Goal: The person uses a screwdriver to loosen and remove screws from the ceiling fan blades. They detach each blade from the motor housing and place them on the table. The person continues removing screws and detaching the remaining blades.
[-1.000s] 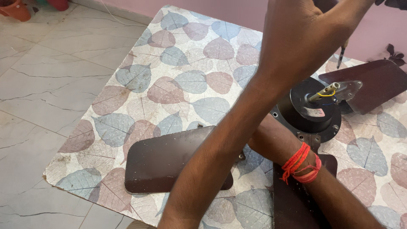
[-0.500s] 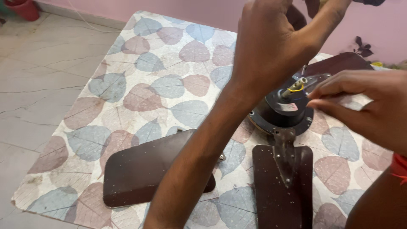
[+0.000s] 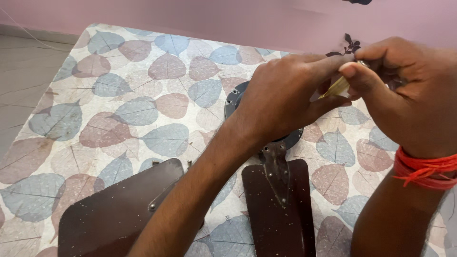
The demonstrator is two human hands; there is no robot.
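My left hand [image 3: 285, 97] and my right hand [image 3: 409, 93] meet above the dark round motor hub [image 3: 234, 101] of a ceiling fan, which they mostly hide. Both pinch a thin yellowish wire [image 3: 336, 87] between their fingertips. A small metallic piece [image 3: 364, 62] shows at my right fingertips. My right wrist wears a red thread band [image 3: 421, 169]. One brown fan blade [image 3: 281, 214] runs from the hub toward me. A second brown blade [image 3: 112, 219] lies at the lower left, under my left forearm.
The fan lies on a mat printed with blue and pink leaves [image 3: 143, 95]. Grey tiled floor [image 3: 24, 71] shows on the left. A pink wall [image 3: 214, 19] runs along the mat's far edge. Small debris specks dot the blades.
My left hand has come down from high above the hub. My right hand has moved in to meet it at the yellow wire. The view has shifted closer.
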